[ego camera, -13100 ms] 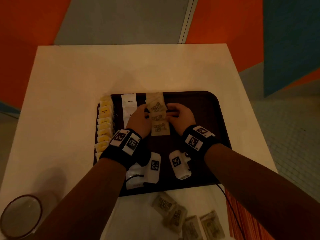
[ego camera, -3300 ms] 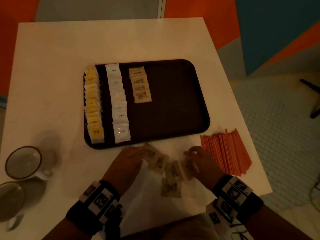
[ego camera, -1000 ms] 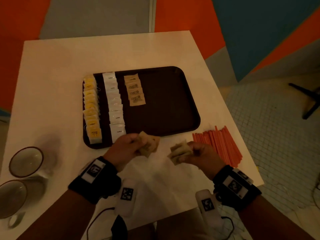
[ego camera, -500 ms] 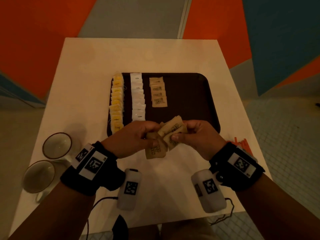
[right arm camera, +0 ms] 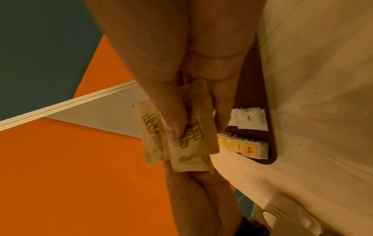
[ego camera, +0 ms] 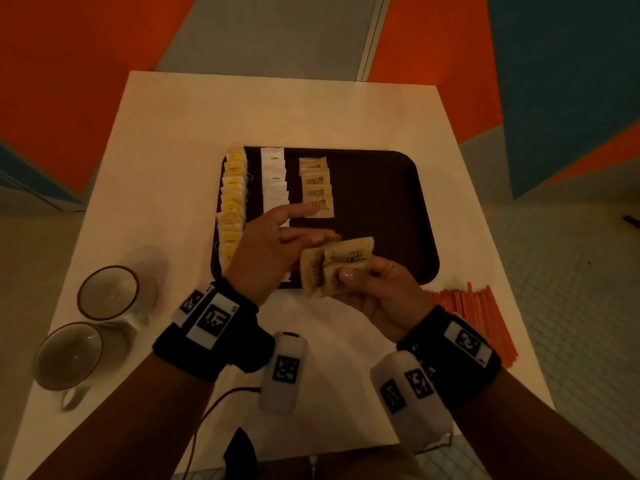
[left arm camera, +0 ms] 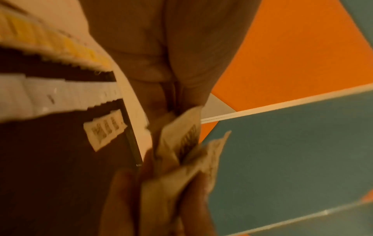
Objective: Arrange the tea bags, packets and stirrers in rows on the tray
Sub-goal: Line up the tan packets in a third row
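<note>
- 3 rows lie on the dark brown tray [ego camera: 398, 216]: yellow tea bags [ego camera: 232, 206] along its left edge, white coffee packets [ego camera: 275, 181] beside them, and a shorter row of brown sugar packets [ego camera: 317, 188] to their right.
- 1 bundle of brown sugar packets [ego camera: 334, 266] is held above the near edge of the tray; how many it holds cannot be told.
- Right hand [ego camera: 384, 296] grips that bundle, its thumb pressed on top and its fingers curled beneath, clamped on the packets.
- Left hand [ego camera: 266, 251] is over the near left part of the tray, its fingers extended and slightly apart; the index reaches toward the nearest packet of the sugar row, while lower fingers meet the far edge of the held bundle. Whether they pinch it cannot be told.
- Orange stirrers [ego camera: 474, 320] lie in a loose pile on the white counter [ego camera: 173, 168], to the right of the tray.
- 2 cups [ego camera: 86, 323] stand on the counter near its left front corner.
</note>
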The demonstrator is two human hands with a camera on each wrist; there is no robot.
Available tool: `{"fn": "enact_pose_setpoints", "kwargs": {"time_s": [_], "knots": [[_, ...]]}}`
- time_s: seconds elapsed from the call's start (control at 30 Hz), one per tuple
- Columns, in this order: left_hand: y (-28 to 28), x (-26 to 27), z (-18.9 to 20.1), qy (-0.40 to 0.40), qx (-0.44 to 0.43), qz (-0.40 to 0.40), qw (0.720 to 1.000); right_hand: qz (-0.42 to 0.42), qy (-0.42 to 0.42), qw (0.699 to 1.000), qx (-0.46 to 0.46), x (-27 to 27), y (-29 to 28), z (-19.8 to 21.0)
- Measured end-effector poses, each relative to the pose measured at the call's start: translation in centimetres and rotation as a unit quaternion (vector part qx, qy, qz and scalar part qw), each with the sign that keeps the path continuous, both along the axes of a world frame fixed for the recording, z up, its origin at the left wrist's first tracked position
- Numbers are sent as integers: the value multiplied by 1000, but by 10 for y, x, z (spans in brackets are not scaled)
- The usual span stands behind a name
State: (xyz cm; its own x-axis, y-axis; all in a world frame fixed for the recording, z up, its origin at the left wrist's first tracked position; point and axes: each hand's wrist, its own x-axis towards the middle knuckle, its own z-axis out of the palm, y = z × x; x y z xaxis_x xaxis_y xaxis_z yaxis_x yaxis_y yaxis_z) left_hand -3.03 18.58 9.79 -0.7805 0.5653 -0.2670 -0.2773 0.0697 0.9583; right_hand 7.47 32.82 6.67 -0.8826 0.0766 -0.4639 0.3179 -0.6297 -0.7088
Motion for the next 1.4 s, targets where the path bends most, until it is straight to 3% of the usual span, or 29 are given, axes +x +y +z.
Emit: {"fn": "enact_pose_setpoints", "kwargs": {"time_s": [0.1, 0.2, 0.3, 0.4, 0.63, 0.87, 1.07, 1.3, 1.4], "knots": [[4, 2, -3, -108, 73, 2, 991, -56, 21, 998, -25, -5, -4, 2], [5, 9, -9, -221, 125, -96, 962, -85, 32, 995, -40, -7, -5, 1], [8, 10, -10, -214, 102, -62, 969, -86, 18, 995, -50, -7, -9, 1], [1, 1, -7, -240, 131, -13, 962, -99, 16, 994, -41, -4, -1, 1], [-14, -17, 9, -306, 101, -93, 942, -117, 46, 992, 6, 6, 36, 14], [-4, -12, 6, -307, 26, -171, 936, -3, 18, 995, 99, -7, 22, 35], [-3, -4, 4, -246, -8, -203, 948, 55, -4, 966, 253, -11, 17, 35], [-13, -7, -5, -246, 27, -164, 955, -43, -2, 989, 141, -2, 31, 35], [-15, -9, -5, -239, 14, -167, 956, -31, 15, 991, 127, 5, 36, 40]]}}
